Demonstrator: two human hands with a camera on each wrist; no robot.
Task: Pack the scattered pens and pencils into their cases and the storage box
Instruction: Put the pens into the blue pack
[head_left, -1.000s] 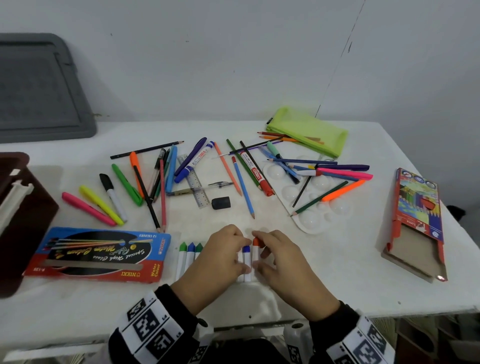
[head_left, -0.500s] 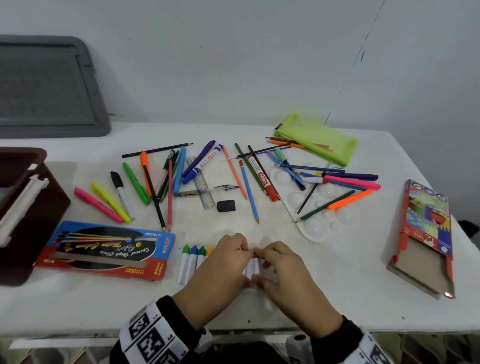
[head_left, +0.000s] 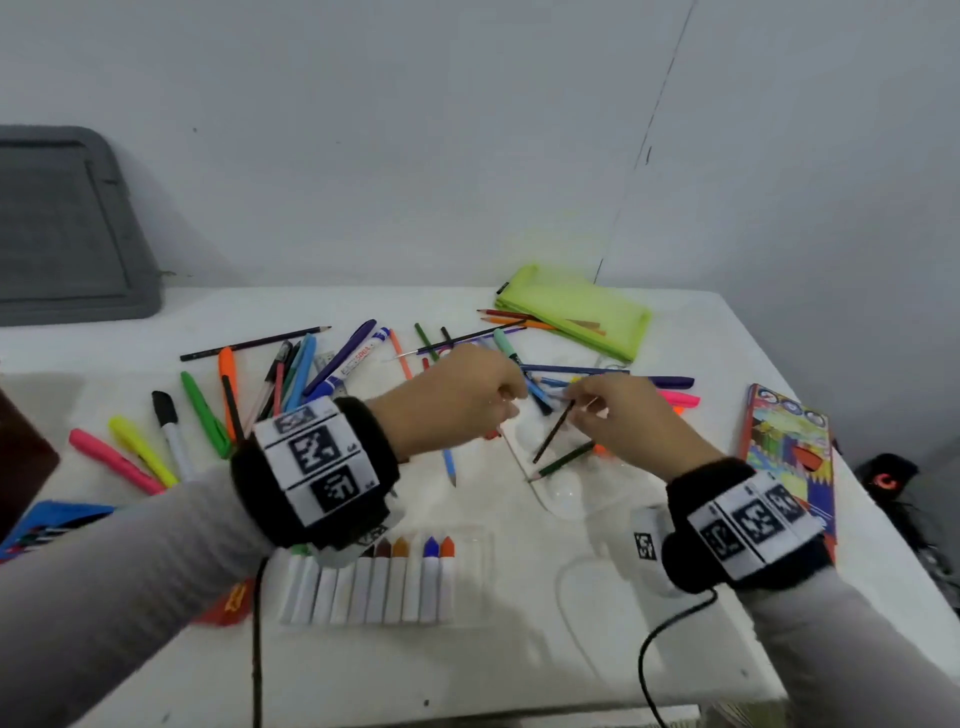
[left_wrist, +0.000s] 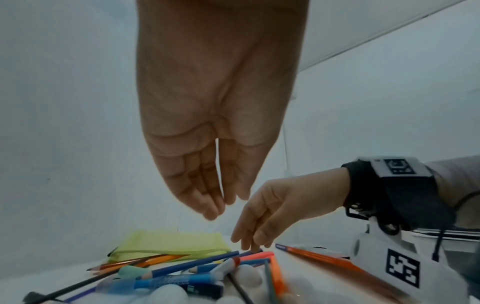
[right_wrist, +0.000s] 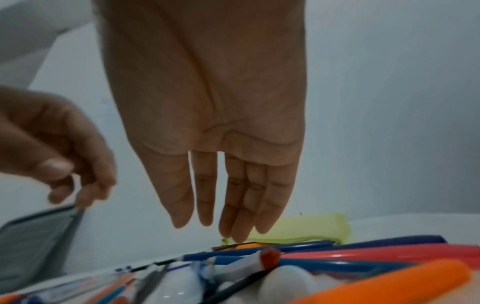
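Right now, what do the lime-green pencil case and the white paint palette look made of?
The lime-green pencil case: thin translucent mesh or fabric, matte; it lies limp and pencils show through it. The white paint palette: probably moulded plastic, glossy; highlights sit on its rounded wells.

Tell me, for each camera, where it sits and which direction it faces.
Head: worn on the head, looks forward and down at the white table; shows both sleeves, left hand and right hand.
Left wrist: under the left palm, looks along its fingers over the pens.
Right wrist: under the right palm, looks along its fingers.
Shared: both wrist views show the yellow-green pencil case.
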